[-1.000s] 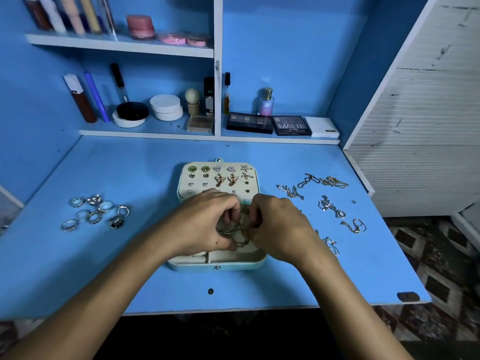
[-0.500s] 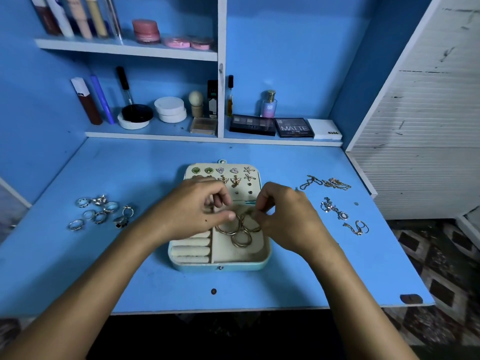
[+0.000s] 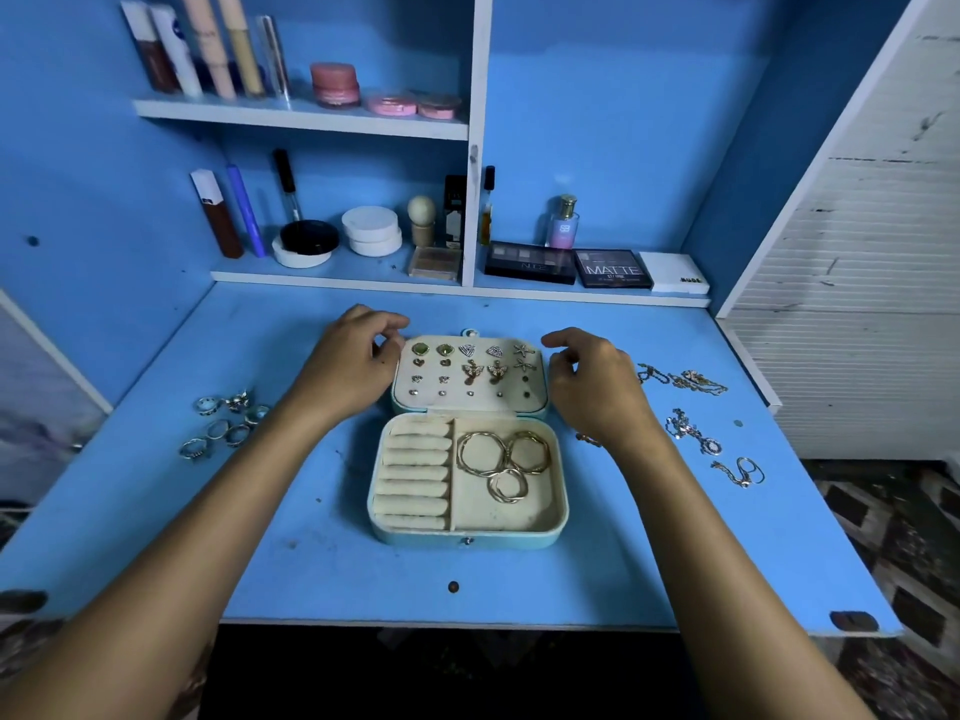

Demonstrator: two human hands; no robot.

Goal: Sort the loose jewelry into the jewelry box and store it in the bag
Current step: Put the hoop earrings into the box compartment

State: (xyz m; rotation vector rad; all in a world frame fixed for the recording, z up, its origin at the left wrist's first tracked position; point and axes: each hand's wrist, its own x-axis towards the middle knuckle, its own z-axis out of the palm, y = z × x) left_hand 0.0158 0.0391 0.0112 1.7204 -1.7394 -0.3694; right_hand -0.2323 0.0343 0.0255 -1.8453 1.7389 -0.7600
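A blue tabletop is carrying an open jewelry box, its lid lying flat with earrings pinned in it. The left hand and right hand are hovering at either side of the lid, fingers loosely curled and grasping nothing. Three gold hoops are lying in the box's right compartment, rings left of it, chains right.
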